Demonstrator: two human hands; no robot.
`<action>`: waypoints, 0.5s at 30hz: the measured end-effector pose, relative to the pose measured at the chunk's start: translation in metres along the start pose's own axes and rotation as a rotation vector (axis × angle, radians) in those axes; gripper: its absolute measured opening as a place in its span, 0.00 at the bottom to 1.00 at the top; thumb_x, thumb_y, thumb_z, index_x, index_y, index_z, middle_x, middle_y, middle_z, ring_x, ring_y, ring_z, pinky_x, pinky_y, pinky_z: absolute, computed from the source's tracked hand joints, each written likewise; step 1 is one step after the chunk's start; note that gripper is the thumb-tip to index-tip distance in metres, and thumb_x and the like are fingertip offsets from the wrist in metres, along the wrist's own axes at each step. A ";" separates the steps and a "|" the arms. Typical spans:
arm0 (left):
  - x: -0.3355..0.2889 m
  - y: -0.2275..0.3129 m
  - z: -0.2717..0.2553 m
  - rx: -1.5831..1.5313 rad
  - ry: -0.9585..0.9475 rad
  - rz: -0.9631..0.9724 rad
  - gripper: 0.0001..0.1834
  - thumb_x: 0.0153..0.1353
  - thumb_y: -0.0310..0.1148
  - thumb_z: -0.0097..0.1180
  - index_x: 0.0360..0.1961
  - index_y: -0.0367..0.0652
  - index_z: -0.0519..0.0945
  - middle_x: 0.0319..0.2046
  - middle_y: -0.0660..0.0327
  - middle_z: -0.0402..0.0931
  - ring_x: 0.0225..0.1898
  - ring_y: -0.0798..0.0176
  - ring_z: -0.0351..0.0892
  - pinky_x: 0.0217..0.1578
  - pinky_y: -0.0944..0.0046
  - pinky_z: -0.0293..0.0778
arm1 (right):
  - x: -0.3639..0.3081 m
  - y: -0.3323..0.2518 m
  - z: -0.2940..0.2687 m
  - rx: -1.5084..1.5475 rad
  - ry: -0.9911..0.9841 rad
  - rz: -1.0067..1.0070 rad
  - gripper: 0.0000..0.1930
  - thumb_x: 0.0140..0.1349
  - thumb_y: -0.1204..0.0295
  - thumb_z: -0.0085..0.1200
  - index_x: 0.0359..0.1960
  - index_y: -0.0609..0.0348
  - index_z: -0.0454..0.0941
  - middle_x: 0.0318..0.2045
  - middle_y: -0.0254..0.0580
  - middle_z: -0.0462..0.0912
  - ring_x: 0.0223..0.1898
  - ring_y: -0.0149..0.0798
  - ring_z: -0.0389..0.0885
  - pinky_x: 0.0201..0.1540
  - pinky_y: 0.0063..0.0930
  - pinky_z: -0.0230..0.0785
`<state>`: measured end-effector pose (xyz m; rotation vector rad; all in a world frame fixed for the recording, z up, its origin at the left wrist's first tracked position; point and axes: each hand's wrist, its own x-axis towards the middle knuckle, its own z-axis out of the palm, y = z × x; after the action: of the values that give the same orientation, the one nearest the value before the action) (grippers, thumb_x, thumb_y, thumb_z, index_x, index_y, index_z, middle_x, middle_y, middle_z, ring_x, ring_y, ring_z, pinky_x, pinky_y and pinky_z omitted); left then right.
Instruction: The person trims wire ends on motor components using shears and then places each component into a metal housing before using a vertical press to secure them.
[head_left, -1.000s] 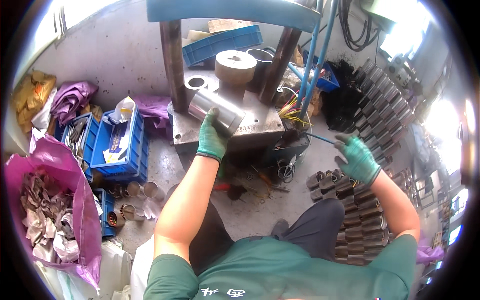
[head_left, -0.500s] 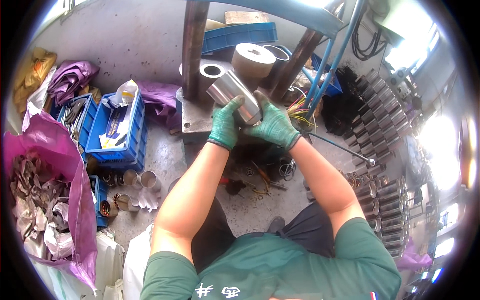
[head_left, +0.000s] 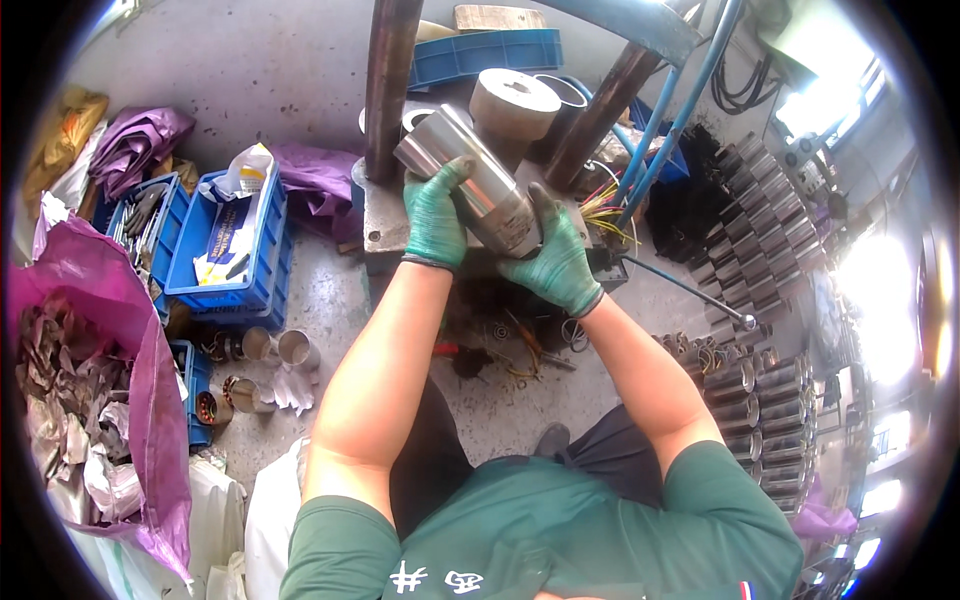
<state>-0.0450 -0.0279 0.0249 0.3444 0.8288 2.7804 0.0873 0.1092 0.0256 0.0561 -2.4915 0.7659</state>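
Observation:
Between my two hands a shiny metal cylinder (head_left: 468, 160) is held tilted, its far end up to the left and its near end down to the right. My left hand (head_left: 436, 218), in a green work glove, is closed on its left side with the thumb across the top. My gloved right hand (head_left: 560, 258) grips the near end from the right, its fingers partly hidden underneath. The cylinder hangs over the front of a steel plate (head_left: 385, 225). Just behind it stands a pale round metal block (head_left: 515, 100).
Dark posts (head_left: 390, 90) and a blue frame (head_left: 640, 30) rise around the plate. A lever rod (head_left: 690, 290) sticks out rightward. Stacked metal tubes (head_left: 765, 220) line the right. Blue crates (head_left: 225, 285) and a purple sack (head_left: 160, 420) stand left; tools (head_left: 530, 350) lie on the floor.
The cylinder has been turned so more of its length shows, and its near end sits slightly lower and right. My left hand has shifted a little left; the view has moved slightly.

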 end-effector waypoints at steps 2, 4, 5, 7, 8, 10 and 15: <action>0.004 -0.005 -0.006 -0.055 -0.010 -0.028 0.32 0.56 0.32 0.70 0.62 0.40 0.73 0.50 0.57 0.78 0.54 0.55 0.79 0.60 0.53 0.75 | 0.002 0.002 -0.002 -0.048 0.010 -0.023 0.58 0.39 0.64 0.81 0.74 0.64 0.60 0.56 0.50 0.75 0.60 0.49 0.77 0.65 0.39 0.71; 0.008 -0.012 -0.009 -0.115 -0.010 -0.022 0.32 0.57 0.32 0.70 0.62 0.40 0.73 0.51 0.58 0.77 0.55 0.55 0.77 0.61 0.52 0.74 | 0.007 -0.001 -0.010 -0.165 0.013 -0.081 0.58 0.39 0.62 0.81 0.73 0.63 0.61 0.54 0.50 0.75 0.57 0.51 0.78 0.63 0.41 0.73; 0.009 -0.014 -0.011 -0.134 -0.002 -0.020 0.33 0.57 0.34 0.70 0.63 0.41 0.72 0.52 0.58 0.76 0.58 0.54 0.75 0.64 0.52 0.71 | 0.009 -0.002 -0.012 -0.204 0.005 -0.086 0.58 0.39 0.61 0.81 0.73 0.64 0.60 0.54 0.52 0.75 0.57 0.52 0.77 0.62 0.42 0.73; 0.008 -0.019 -0.006 -0.163 0.019 0.016 0.33 0.58 0.35 0.70 0.63 0.42 0.72 0.52 0.58 0.76 0.57 0.54 0.75 0.64 0.52 0.71 | 0.011 -0.003 -0.019 -0.294 -0.005 -0.090 0.60 0.38 0.60 0.81 0.73 0.67 0.59 0.56 0.56 0.74 0.57 0.55 0.76 0.61 0.45 0.72; 0.009 -0.021 -0.004 -0.177 0.030 0.034 0.33 0.58 0.35 0.70 0.63 0.42 0.72 0.52 0.58 0.76 0.57 0.54 0.75 0.64 0.52 0.71 | 0.012 -0.001 -0.021 -0.295 0.000 -0.108 0.59 0.38 0.59 0.81 0.73 0.66 0.60 0.55 0.57 0.74 0.56 0.56 0.76 0.61 0.45 0.73; 0.014 -0.027 -0.010 -0.200 0.017 0.019 0.34 0.58 0.37 0.70 0.63 0.41 0.72 0.53 0.57 0.75 0.58 0.53 0.75 0.64 0.52 0.71 | 0.013 0.002 -0.023 -0.296 0.004 -0.144 0.59 0.37 0.57 0.80 0.72 0.65 0.61 0.54 0.58 0.74 0.55 0.59 0.77 0.59 0.47 0.74; 0.018 -0.031 -0.015 -0.296 0.062 -0.045 0.30 0.57 0.31 0.70 0.61 0.40 0.74 0.51 0.59 0.77 0.56 0.56 0.76 0.62 0.52 0.73 | 0.027 0.001 -0.040 -0.283 -0.122 -0.087 0.55 0.39 0.54 0.78 0.69 0.66 0.65 0.53 0.56 0.75 0.53 0.58 0.78 0.58 0.47 0.74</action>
<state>-0.0618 -0.0054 -0.0014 0.1858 0.4207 2.8273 0.0827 0.1343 0.0666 0.1124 -2.6690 0.3793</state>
